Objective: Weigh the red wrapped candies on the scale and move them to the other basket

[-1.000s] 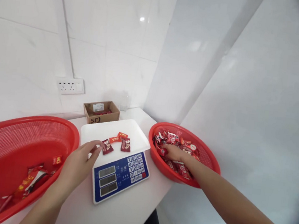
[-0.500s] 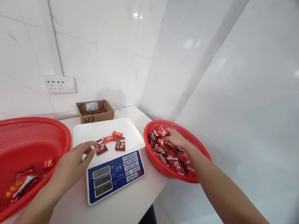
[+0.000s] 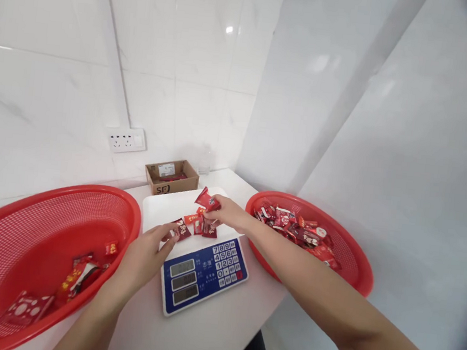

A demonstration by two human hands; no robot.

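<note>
A blue and white scale carries a white tray with several small red and maroon packets on it. My left hand is at the tray's front left, fingers closed on a maroon packet lying there. Over the tray, my right hand pinches a red packet; another packet shows just beneath its fingers, and whether it is held too I cannot tell. The right red basket holds many wrapped packets. A few larger packets lie in the left red basket.
A small cardboard box with red items inside stands behind the tray, beside a clear container. A wall socket is at the back left. The white table ends at the front right.
My right hand has come out of the right basket and over the tray with a red packet. My left hand stays at the maroon packet. The view has shifted left.
</note>
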